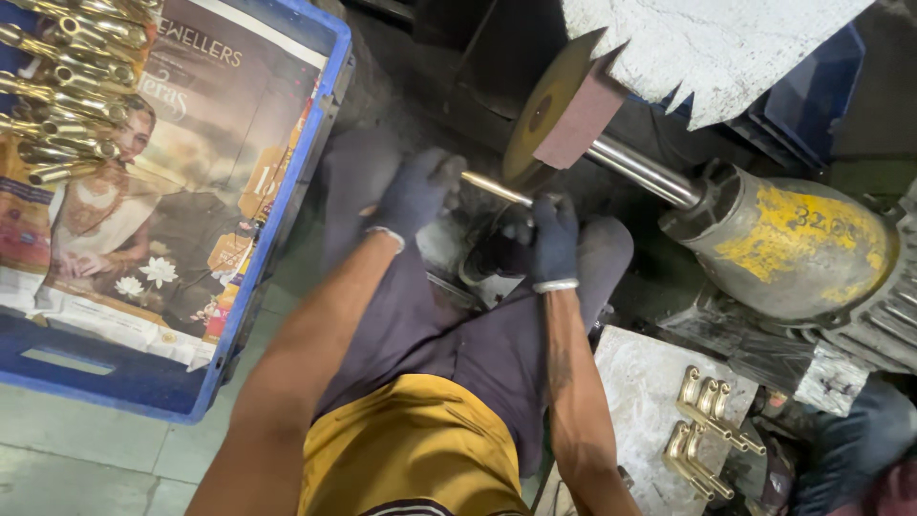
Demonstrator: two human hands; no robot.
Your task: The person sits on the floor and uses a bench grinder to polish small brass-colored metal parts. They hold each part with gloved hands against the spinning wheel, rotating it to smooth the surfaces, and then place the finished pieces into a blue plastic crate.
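Both my hands wear dark grey gloves. My left hand (417, 194) grips one end of a thin brass rod (495, 187), and my right hand (552, 239) holds its other end. The rod's middle lies against the lower edge of a round buffing wheel (540, 110) that spins on a steel shaft (642, 172). My knees, in dark trousers, sit just under the rod.
A yellow-stained motor (793, 248) drives the shaft at the right. A blue crate (287, 220) lined with newspaper stands at the left, with several polished brass rods (72, 86) stacked in its far corner. Brass fittings (707, 430) lie on a stone slab at lower right.
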